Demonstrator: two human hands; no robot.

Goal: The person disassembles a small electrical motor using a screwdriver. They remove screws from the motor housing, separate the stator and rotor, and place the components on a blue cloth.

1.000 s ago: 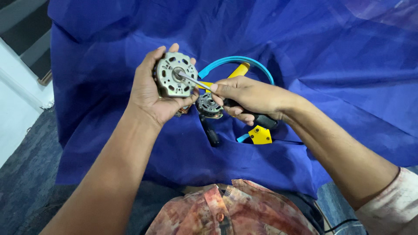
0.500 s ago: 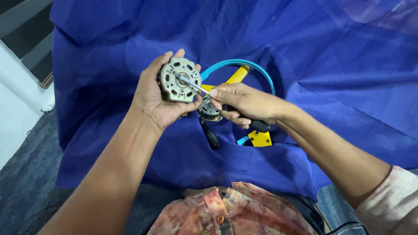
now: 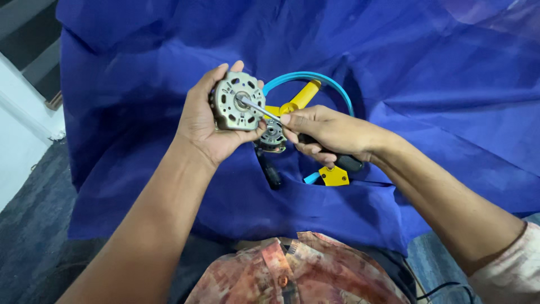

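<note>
My left hand (image 3: 203, 121) grips a round grey metal motor housing (image 3: 237, 102) with slots in its face, held up with the face toward me. My right hand (image 3: 326, 132) is closed around a screwdriver (image 3: 261, 111) whose metal shaft reaches left, the tip at the centre hole of the housing. The tool's dark handle end (image 3: 349, 163) sticks out below my right palm. Just under the hands lies a second small round metal motor part (image 3: 272, 137) on the blue cloth (image 3: 439, 101).
On the cloth lie a blue ring-shaped hose (image 3: 332, 84), a yellow-handled tool (image 3: 301, 98), a yellow block piece (image 3: 334, 176) and a black-handled tool (image 3: 271, 173). A patterned garment (image 3: 292, 273) is at the bottom. Dark floor (image 3: 28, 225) is on the left.
Both hands have stayed together on the housing while the view shifted a little. The screwdriver tip stays at the housing's centre.
</note>
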